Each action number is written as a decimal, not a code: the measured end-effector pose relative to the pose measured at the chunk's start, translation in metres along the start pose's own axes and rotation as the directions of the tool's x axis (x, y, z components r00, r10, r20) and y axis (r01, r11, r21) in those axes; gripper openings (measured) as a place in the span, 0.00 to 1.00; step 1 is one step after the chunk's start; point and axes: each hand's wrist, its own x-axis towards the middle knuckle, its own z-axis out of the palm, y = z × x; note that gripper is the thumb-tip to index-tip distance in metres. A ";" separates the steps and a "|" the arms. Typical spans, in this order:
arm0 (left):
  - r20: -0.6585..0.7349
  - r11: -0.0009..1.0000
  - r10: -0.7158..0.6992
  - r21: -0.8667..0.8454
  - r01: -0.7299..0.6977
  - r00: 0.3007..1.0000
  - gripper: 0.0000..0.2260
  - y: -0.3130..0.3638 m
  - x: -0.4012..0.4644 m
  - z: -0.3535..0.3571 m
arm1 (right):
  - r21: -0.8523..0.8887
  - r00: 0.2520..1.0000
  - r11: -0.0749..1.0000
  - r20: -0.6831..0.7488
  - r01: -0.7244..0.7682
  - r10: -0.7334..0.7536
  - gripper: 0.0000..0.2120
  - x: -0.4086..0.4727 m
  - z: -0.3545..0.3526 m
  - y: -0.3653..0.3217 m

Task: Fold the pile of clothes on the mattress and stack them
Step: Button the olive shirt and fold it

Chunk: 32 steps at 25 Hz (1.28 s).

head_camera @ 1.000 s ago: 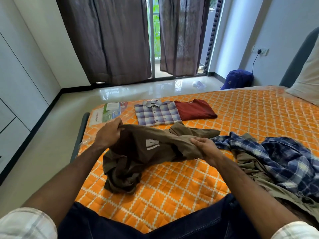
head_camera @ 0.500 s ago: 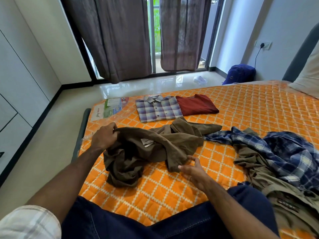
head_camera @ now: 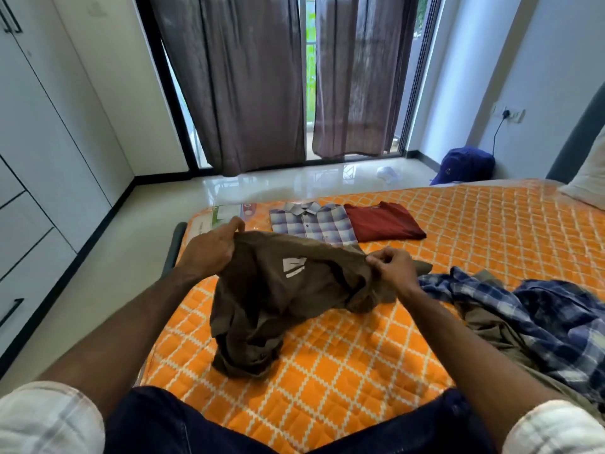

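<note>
Both hands, left [head_camera: 209, 249] and right [head_camera: 394, 268], reach forward and grip the brown shirt [head_camera: 281, 290] above the mattress [head_camera: 474, 231].

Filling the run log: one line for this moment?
left hand grips brown shirt | right hand pinches it | shirt unfolded | two folded shirts behind

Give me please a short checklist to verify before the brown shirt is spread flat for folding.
1. Left hand grips the brown shirt: ok.
2. Right hand pinches its other edge: ok.
3. Shirt hangs straight between the hands: not ok, lower part bunched on the mattress.
4. Free mattress in front of the person: ok.
5. Folded checked shirt and red shirt lie apart from the work area: ok.
6. Which side of the shirt faces up: cannot tell.
</note>
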 end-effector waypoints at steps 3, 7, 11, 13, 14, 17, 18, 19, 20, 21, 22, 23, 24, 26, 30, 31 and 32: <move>-0.012 0.993 0.122 0.009 -0.122 0.992 0.03 0.018 0.029 -0.046 | -0.211 0.968 0.961 -0.138 0.180 -0.212 0.06 0.035 -0.031 -0.041; -0.102 0.978 0.173 0.138 -0.158 0.980 0.07 0.028 0.063 -0.109 | -0.465 0.817 0.740 -0.060 0.486 -0.573 0.05 0.041 -0.076 -0.115; -0.203 0.993 0.080 0.101 -0.061 0.976 0.09 0.045 0.083 -0.166 | -0.444 0.669 0.511 0.366 0.737 -0.647 0.12 0.028 -0.127 -0.186; -0.205 0.997 0.060 0.065 -0.047 0.977 0.11 0.060 0.091 -0.196 | -0.524 0.486 0.143 0.606 0.839 -0.630 0.15 0.018 -0.145 -0.219; -0.199 0.998 0.057 0.042 -0.049 0.978 0.13 0.066 0.096 -0.213 | -0.568 0.438 -0.037 0.672 0.822 -0.597 0.14 0.018 -0.154 -0.236; -0.243 0.989 0.140 -0.007 -0.146 0.960 0.19 0.076 0.117 -0.279 | -0.694 0.532 0.092 0.453 0.714 -0.715 0.13 0.034 -0.179 -0.296; -0.273 0.975 0.207 -0.016 -0.220 0.939 0.20 0.080 0.121 -0.302 | -0.654 0.575 0.289 0.275 0.699 -0.771 0.12 0.040 -0.189 -0.317; -0.289 0.953 0.291 0.006 -0.302 0.912 0.20 0.086 0.123 -0.325 | -0.557 0.643 0.495 0.095 0.667 -0.760 0.12 0.044 -0.198 -0.337; -0.276 0.923 0.384 0.074 -0.379 0.881 0.21 0.091 0.123 -0.343 | -0.419 0.717 0.654 -0.010 0.630 -0.697 0.13 0.042 -0.205 -0.354; -0.236 0.882 0.466 0.198 -0.427 0.853 0.21 0.096 0.122 -0.354 | -0.288 0.786 0.755 -0.012 0.589 -0.618 0.14 0.039 -0.207 -0.364; -0.173 0.822 0.521 0.365 -0.436 0.836 0.19 0.100 0.120 -0.361 | -0.223 0.828 0.801 0.068 0.556 -0.556 0.16 0.032 -0.204 -0.369; -0.100 0.737 0.540 0.535 -0.412 0.836 0.15 0.102 0.116 -0.362 | -0.292 0.844 0.792 0.189 0.536 -0.502 0.18 0.026 -0.199 -0.369; -0.014 0.639 0.531 0.664 -0.389 0.847 0.11 0.102 0.112 -0.356 | -0.467 0.846 0.706 0.306 0.533 -0.437 0.18 0.019 -0.191 -0.366; 0.120 0.533 0.449 0.760 -0.373 0.886 0.07 0.101 0.104 -0.334 | -0.789 0.865 0.371 0.390 0.490 -0.315 0.11 0.013 -0.176 -0.351; 0.143 0.576 0.403 0.728 -0.372 0.904 0.10 0.090 0.101 -0.320 | -0.784 0.875 0.393 0.403 0.481 -0.267 0.07 0.003 -0.161 -0.338; 0.126 0.622 0.397 0.692 -0.367 0.909 0.11 0.087 0.103 -0.322 | -0.712 0.873 0.505 0.409 0.488 -0.267 0.09 0.005 -0.161 -0.340; 0.111 0.677 0.395 0.637 -0.370 0.912 0.12 0.084 0.105 -0.325 | -0.600 0.870 0.642 0.422 0.478 -0.254 0.11 0.005 -0.162 -0.345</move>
